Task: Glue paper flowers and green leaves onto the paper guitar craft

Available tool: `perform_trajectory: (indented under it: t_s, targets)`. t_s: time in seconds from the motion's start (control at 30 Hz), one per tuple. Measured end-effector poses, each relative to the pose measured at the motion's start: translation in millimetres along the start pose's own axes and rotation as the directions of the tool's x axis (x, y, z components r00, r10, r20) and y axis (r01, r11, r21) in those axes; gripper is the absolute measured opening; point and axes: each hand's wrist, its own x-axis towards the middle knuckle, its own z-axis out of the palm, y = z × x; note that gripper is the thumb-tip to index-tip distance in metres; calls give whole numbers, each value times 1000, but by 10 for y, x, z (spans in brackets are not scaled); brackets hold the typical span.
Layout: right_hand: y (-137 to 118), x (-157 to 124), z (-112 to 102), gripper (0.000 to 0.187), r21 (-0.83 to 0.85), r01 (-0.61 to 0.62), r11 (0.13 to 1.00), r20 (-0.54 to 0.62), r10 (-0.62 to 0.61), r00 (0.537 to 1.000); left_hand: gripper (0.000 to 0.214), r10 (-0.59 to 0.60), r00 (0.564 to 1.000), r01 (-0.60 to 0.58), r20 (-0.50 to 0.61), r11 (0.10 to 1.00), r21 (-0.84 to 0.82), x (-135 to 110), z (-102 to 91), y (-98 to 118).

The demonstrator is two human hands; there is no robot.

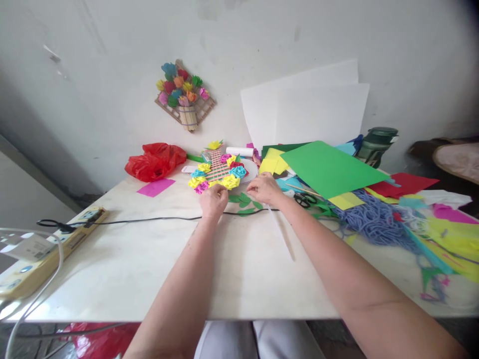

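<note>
Both arms reach forward over a white table [239,269]. My left hand [213,200] is curled with fingers closed, right at the near edge of a woven stick panel decorated with paper flowers [218,172]; what it pinches is hidden. My right hand [264,188] also has its fingers bent and pinched, just right of the panel and above several green paper leaves [245,200]. A long clear stick [282,232] lies on the table under my right wrist; I cannot tell whether the hand grips it.
A black cable [149,220] runs across the table to a power strip [48,249] at the left. A red plastic bag [155,160], pink paper [156,187], scissors [305,200], coloured paper sheets [329,169], blue yarn [374,219] and a green bottle [376,144] surround the work. Another flower panel [184,95] hangs on the wall.
</note>
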Motion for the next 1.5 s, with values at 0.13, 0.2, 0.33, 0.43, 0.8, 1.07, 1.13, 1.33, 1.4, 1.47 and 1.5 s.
perform_trajectory:
  t_s: [0.13,0.2,0.33,0.43,0.8,1.07,1.13,1.33,1.4,1.47,1.5]
  targets:
    - [-39,2,-17,14,41,82,996,212,-89,973,25,-26,1000,25,-5,999,-34,4,18,-32]
    - [-61,-2,-37,15,65,99,993,305,-114,945,26,11,1000,-11,11,999,-45,-5,21,-23]
    - [-108,-4,-67,18,80,92,993,401,-116,909,30,137,984,-128,115,988,-87,-41,15,43]
    - [-121,1,-52,18,46,60,997,402,-73,913,28,184,951,-177,250,983,-51,-62,9,96]
    - [-109,1,43,28,-146,-34,989,207,65,976,36,-30,920,-59,391,976,212,-12,63,99]
    - [-258,46,99,24,-163,49,985,192,-17,981,35,-66,910,-45,408,965,257,-45,62,130]
    - [-267,53,141,24,-180,85,980,196,-49,979,34,-67,903,-52,425,963,263,-49,55,143]
    - [-248,70,239,24,-223,141,965,225,-90,970,34,-92,893,-50,441,952,301,-48,50,156]
    - [-243,71,250,26,-234,161,959,225,-108,968,34,-96,890,-51,445,950,307,-45,51,155]
    - [-247,69,253,27,-251,182,951,224,-126,966,34,-93,891,-54,445,950,307,-44,53,152]
    - [-251,67,254,27,-260,190,947,222,-133,966,33,-91,892,-55,443,950,307,-45,55,151]
